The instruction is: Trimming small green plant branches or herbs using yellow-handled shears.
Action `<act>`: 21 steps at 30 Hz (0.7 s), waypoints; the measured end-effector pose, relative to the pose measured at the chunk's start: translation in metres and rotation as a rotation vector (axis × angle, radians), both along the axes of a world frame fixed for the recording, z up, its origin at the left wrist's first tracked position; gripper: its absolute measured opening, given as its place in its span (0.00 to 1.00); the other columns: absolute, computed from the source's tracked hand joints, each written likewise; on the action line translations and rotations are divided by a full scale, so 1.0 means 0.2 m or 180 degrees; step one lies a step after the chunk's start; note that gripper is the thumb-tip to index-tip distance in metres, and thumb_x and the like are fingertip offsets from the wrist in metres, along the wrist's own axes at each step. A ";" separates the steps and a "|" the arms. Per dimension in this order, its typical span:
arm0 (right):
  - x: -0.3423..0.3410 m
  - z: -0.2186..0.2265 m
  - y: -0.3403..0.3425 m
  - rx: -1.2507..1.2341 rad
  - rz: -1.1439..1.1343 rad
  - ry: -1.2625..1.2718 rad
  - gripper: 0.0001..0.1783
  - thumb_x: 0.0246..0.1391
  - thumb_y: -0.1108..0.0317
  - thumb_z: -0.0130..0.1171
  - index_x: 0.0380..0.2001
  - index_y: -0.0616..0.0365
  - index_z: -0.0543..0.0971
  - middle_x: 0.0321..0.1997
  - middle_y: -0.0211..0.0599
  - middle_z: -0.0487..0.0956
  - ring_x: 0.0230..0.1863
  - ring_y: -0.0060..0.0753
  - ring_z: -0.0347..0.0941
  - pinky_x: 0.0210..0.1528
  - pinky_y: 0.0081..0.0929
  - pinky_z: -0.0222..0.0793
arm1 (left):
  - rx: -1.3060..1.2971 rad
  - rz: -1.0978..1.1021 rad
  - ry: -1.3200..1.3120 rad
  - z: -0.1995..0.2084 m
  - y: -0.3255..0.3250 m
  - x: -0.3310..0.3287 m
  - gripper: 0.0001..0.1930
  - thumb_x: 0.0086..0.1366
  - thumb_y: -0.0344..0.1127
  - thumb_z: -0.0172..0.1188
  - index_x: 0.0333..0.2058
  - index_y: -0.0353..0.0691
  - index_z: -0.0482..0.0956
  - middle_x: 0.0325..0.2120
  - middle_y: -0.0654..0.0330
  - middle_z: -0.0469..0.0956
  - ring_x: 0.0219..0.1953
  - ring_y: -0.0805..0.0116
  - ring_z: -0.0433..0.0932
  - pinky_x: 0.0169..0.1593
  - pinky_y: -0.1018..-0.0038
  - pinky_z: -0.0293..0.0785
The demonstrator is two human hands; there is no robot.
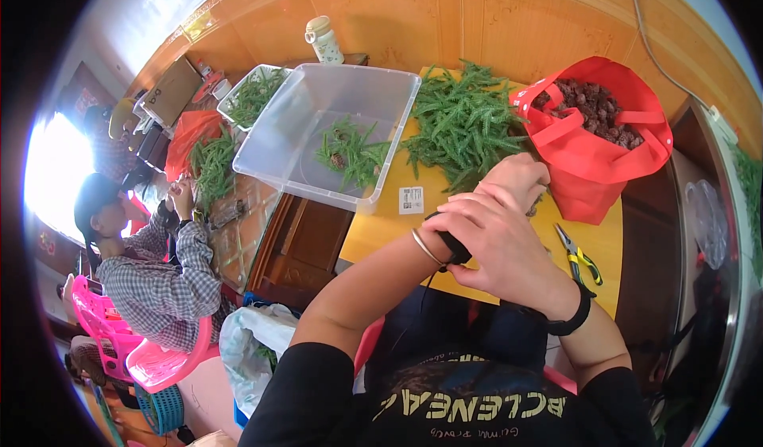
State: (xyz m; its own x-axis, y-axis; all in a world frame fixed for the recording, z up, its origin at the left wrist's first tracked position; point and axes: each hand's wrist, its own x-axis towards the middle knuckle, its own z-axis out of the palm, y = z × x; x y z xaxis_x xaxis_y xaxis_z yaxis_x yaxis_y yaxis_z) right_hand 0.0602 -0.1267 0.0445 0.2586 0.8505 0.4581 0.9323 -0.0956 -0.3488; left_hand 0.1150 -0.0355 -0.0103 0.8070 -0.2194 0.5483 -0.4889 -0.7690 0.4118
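My left forearm reaches in from the lower left, with a pale bangle and a black wrist strap [455, 244] on it. My right hand [499, 244] lies across that wrist, its fingers wrapped over the strap and the back of the wrist. Beyond it, my left hand [520, 178] is bent with its fingers curled down; whatever they may hold is hidden. Both hands are above a yellow work surface [381, 240]. Just past them lies a pile of green artificial pine sprigs [461, 121]. Pliers [578, 258] with yellow-and-black handles rest to the right.
A clear plastic bin [278, 141] with a few sprigs and a pine cone stands left. A red bag [588, 197] full of brown pine cones is at the right. At the far left, a co-worker in a checked shirt [155, 288] sits handling something beside more greenery [213, 165].
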 end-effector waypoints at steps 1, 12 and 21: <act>0.01 0.00 0.00 0.0000 0.0022 0.0001 0.29 0.29 0.66 0.67 0.42 0.49 0.73 0.43 0.36 0.73 0.51 0.38 0.67 0.59 0.44 0.53 | -0.0687 -0.0124 0.0421 0.00 -0.02 -0.01 0.07 0.51 0.28 0.60 0.31 0.36 0.76 0.28 0.55 0.75 0.34 0.64 0.76 0.37 0.73 0.73; 0.04 -0.01 -0.05 -0.0265 0.0173 0.0256 0.31 0.34 0.60 0.67 0.47 0.49 0.71 0.49 0.34 0.72 0.52 0.36 0.66 0.60 0.43 0.52 | -0.0880 -0.0139 0.0736 -0.03 0.02 -0.03 0.08 0.54 0.31 0.58 0.33 0.35 0.74 0.30 0.55 0.76 0.34 0.61 0.76 0.35 0.67 0.71; 0.07 -0.07 -0.02 0.0318 0.0189 0.0524 0.17 0.43 0.65 0.63 0.40 0.52 0.77 0.42 0.32 0.77 0.45 0.37 0.71 0.50 0.34 0.62 | 0.2143 0.0867 0.0636 -0.02 0.02 -0.11 0.07 0.53 0.38 0.55 0.29 0.44 0.77 0.30 0.60 0.74 0.38 0.65 0.72 0.38 0.71 0.62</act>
